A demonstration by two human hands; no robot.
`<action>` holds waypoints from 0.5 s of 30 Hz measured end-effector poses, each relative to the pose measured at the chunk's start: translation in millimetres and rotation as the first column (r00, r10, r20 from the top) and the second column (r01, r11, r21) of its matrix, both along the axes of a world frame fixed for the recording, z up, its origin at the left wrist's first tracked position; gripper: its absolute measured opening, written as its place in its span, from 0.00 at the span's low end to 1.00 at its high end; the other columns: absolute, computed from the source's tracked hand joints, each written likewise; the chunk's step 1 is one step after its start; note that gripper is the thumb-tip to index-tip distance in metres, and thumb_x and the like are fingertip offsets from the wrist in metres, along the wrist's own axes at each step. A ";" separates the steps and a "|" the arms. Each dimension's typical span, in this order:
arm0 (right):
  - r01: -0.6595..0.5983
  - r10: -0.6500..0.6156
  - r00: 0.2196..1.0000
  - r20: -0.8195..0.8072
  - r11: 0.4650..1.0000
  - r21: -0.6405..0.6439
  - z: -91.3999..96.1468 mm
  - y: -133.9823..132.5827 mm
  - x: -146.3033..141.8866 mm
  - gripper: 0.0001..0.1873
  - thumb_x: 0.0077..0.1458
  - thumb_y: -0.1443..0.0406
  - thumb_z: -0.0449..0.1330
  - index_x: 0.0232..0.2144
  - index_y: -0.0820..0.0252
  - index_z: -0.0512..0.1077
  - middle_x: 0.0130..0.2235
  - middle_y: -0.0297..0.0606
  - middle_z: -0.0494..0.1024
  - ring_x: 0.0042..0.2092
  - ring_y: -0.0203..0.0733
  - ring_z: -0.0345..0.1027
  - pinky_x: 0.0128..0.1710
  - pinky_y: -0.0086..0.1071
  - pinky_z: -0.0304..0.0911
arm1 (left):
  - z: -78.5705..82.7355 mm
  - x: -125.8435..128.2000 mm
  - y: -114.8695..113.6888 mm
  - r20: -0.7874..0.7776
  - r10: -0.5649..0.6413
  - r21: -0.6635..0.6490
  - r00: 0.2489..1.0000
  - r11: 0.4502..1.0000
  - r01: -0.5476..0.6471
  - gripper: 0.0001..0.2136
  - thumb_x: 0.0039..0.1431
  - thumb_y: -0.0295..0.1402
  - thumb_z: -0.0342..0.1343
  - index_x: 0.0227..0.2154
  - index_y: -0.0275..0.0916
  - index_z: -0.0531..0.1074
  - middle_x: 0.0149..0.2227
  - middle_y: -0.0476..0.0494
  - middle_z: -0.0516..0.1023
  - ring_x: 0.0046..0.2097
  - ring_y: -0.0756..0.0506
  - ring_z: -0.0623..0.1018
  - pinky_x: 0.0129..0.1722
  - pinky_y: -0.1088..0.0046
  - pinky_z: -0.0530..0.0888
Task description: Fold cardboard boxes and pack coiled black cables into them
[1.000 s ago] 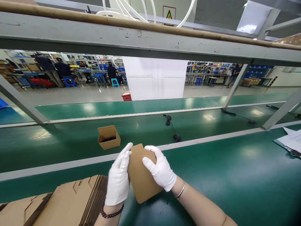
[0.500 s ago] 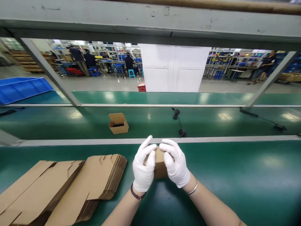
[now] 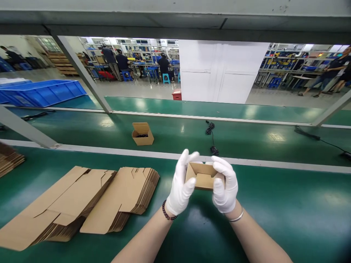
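Observation:
Both white-gloved hands hold a small kraft cardboard box (image 3: 204, 176) up above the green belt, its open interior facing me. My left hand (image 3: 181, 184) grips its left side, and my right hand (image 3: 225, 186) grips its right side. Its inner flaps show, and the gloves hide its outer sides. To the left of my hands lie two stacks of flat die-cut cardboard blanks (image 3: 61, 202) (image 3: 123, 199), not touching either hand.
A small open cardboard box (image 3: 142, 134) and a coiled black cable (image 3: 211, 137) sit on the farther green belt. A grey metal rail (image 3: 175, 155) divides the belts. A further cardboard stack (image 3: 8, 159) lies at the left edge. Beyond stand a blue crate (image 3: 41, 93) and seated workers.
The flat cardboard piece has become a small open box, its interior now turned toward me. My hands have moved closer together. The view has tilted down, showing more of the stacks.

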State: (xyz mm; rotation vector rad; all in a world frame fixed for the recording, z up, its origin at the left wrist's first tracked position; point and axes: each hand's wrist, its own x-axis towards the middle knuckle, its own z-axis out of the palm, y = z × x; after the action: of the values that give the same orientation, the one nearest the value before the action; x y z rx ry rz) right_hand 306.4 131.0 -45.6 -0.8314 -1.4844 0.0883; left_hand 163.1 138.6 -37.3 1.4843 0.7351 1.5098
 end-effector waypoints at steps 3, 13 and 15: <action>0.026 -0.026 1.000 -0.007 1.000 0.001 1.1 0.8 4.1 0.18 0.61 0.59 0.51 0.53 0.50 0.63 0.53 0.44 0.71 0.53 0.53 0.68 0.51 0.54 0.65 | 6.0 -2.8 0.9 0.053 -0.194 -0.202 0.979 0.958 0.201 0.48 0.40 0.56 0.65 0.63 0.44 0.53 0.53 0.37 0.73 0.54 0.35 0.73 0.51 0.59 0.73; -0.108 0.078 0.979 -0.190 0.982 -0.155 7.0 -3.9 0.8 0.18 0.64 0.61 0.49 0.55 0.51 0.63 0.48 0.42 0.73 0.48 0.48 0.71 0.48 0.48 0.69 | 6.9 -4.1 -0.3 -0.098 -0.050 -0.152 0.994 0.988 0.034 0.41 0.31 0.51 0.71 0.52 0.41 0.68 0.52 0.37 0.72 0.54 0.33 0.72 0.55 0.55 0.69; 0.004 -0.013 0.993 -0.118 0.997 -0.072 9.0 -1.3 11.7 0.18 0.61 0.63 0.53 0.54 0.50 0.64 0.46 0.41 0.75 0.47 0.48 0.72 0.48 0.49 0.69 | 10.4 -4.4 0.9 -0.140 -0.089 -0.171 0.986 0.983 0.064 0.41 0.44 0.53 0.64 0.60 0.43 0.60 0.59 0.37 0.67 0.60 0.34 0.67 0.61 0.55 0.63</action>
State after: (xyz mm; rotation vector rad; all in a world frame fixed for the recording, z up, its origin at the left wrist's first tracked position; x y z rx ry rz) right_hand 318.0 129.7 -36.6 -0.8754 -1.3723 0.1820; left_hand 158.7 139.5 -26.9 1.4905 0.8600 1.2596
